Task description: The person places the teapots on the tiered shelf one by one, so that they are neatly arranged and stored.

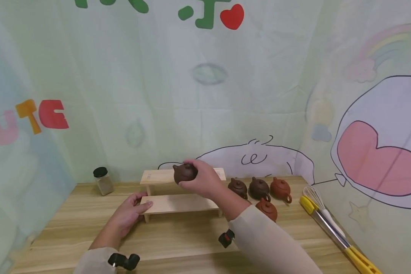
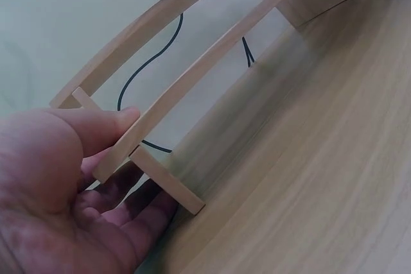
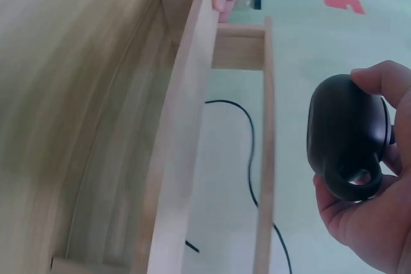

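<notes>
A two-tier wooden stand (image 1: 178, 204) stands near the back of the table. My left hand (image 1: 128, 213) grips the left end of its lower shelf, thumb on top and fingers beneath, as the left wrist view also shows the hand (image 2: 70, 190) on the shelf (image 2: 192, 72). A dark brown teapot (image 1: 183, 173) is pinched in my right hand (image 1: 205, 180), over the upper shelf. In the right wrist view the teapot (image 3: 347, 133) is held between thumb and fingers of the hand (image 3: 379, 222), beside the upper shelf (image 3: 266, 158), with its handle showing.
Right of the stand are two dark teapots (image 1: 238, 187) (image 1: 259, 188) and two reddish ones (image 1: 280, 188) (image 1: 267, 209). A jar with a black lid (image 1: 104, 181) stands at the back left. A whisk (image 1: 328, 217) and yellow-handled tongs (image 1: 342, 239) lie along the right edge.
</notes>
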The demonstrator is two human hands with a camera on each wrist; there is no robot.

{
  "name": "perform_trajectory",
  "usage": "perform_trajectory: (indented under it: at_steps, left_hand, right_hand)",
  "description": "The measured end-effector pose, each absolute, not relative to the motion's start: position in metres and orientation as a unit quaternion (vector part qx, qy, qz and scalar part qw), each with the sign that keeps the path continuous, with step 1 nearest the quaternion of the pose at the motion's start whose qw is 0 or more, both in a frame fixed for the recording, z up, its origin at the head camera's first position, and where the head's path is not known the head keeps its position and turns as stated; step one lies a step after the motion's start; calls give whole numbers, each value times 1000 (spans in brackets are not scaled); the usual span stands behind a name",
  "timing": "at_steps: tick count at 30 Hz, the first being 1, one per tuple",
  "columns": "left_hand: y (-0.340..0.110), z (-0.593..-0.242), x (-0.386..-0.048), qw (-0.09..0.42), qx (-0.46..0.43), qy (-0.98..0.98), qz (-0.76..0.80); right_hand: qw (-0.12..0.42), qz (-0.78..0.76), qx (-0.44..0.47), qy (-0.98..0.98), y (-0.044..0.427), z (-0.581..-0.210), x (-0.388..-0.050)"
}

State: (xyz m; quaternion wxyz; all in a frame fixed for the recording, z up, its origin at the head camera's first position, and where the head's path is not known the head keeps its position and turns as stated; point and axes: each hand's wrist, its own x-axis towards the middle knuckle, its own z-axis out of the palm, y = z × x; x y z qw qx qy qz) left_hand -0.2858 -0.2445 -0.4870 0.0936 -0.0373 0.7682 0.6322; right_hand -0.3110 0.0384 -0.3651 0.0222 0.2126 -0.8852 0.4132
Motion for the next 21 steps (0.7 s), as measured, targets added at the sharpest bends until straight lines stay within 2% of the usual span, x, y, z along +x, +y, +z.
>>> perform_trajectory:
  at_steps: [9,21]
  left_hand:
    - [-245,-484,-286,104,-40,769,630]
    - [-245,-483,-284,109,-35,767,631]
  right_hand:
    - [34,395,217,-892,-7,-374,-341]
    - [36,381,191,-904,-40,-375,-350]
